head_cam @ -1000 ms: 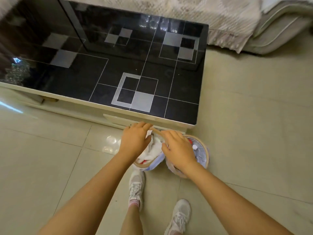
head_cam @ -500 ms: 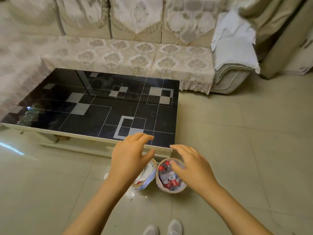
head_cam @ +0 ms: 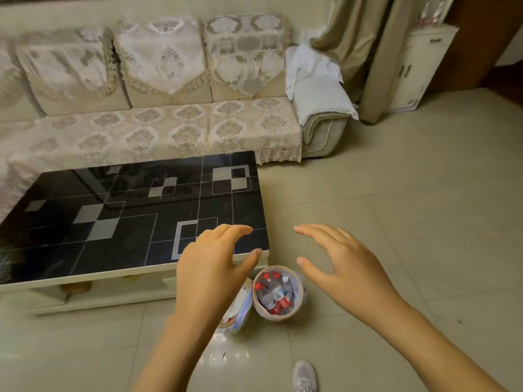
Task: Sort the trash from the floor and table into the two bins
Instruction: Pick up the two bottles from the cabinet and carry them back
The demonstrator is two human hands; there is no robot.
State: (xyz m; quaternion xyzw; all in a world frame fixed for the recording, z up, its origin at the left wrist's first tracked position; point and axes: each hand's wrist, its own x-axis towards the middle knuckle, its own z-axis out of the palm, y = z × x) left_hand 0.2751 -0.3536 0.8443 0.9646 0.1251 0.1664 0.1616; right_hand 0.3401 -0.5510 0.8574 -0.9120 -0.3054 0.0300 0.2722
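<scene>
Two small round bins stand side by side on the tiled floor by the near right corner of the black glass coffee table (head_cam: 119, 233). The right bin (head_cam: 298, 304) holds several plastic bottles (head_cam: 273, 292) with red caps and labels. The left bin (head_cam: 239, 318) holds white paper and is largely hidden behind my left forearm. My left hand (head_cam: 210, 267) hovers above the table's corner and the left bin, fingers relaxed, holding nothing. My right hand (head_cam: 342, 264) hangs in the air above and right of the right bin, fingers spread and empty.
A cream patterned sofa (head_cam: 158, 128) runs behind the table, with a white cloth (head_cam: 314, 83) over its right arm. A curtain (head_cam: 365, 52) and a white cabinet (head_cam: 418, 66) stand at the far right. My shoe (head_cam: 304, 376) shows at the bottom. Beige floor tiles (head_cam: 410, 210) stretch to the right.
Both hands have let go of the bin rims and risen away from the bins, fingers opening. The view has lifted and pulled back, bringing the sofa and curtain into sight.
</scene>
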